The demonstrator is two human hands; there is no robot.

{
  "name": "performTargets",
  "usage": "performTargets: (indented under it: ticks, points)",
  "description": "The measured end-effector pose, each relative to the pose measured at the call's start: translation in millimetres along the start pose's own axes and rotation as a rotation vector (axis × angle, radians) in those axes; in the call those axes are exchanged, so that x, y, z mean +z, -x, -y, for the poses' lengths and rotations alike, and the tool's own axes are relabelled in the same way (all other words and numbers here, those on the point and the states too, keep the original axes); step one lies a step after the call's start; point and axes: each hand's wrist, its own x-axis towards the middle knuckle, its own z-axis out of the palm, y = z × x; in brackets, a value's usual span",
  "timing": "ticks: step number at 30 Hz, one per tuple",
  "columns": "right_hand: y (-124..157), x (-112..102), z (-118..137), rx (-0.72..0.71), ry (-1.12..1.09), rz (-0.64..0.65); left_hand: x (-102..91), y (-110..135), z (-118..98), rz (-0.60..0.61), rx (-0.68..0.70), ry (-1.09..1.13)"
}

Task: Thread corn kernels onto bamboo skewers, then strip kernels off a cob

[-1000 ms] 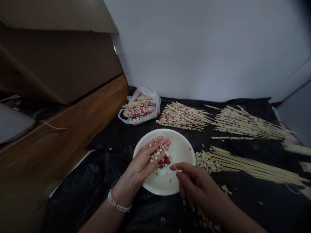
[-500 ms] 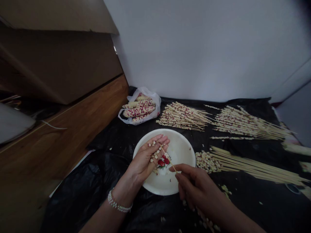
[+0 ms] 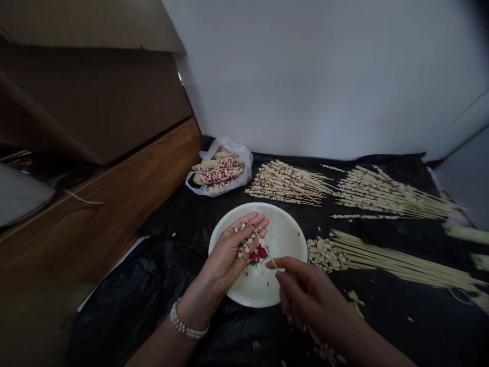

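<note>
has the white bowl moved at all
No, the bowl hasn't moved; it sits in the same spot relative to the plastic bag behind it.

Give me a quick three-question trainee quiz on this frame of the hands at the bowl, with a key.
1. True or false: the beaded bracelet sits on the left wrist.
2. What lies in the plastic bag beyond the white bowl?
A corn cobs
B bare sticks
C a knife
3. Fill in the blank: the right hand pinches a thin ____ above the bowl.

Key: 1 true; 2 A; 3 skewer
</note>
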Motion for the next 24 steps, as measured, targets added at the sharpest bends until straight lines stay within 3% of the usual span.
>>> performTargets:
  ticks: [6, 24]
  points:
    - [-0.4, -1.2, 1.2, -0.054, 0.031, -0.012, 0.7, -5.0, -2.5, -0.115, -0.202, 0.121]
    - [0.4, 2.7, -4.1, -0.061, -0.021, -0.030, -3.5, -3.7, 2.9, -0.086, -0.241, 0.187]
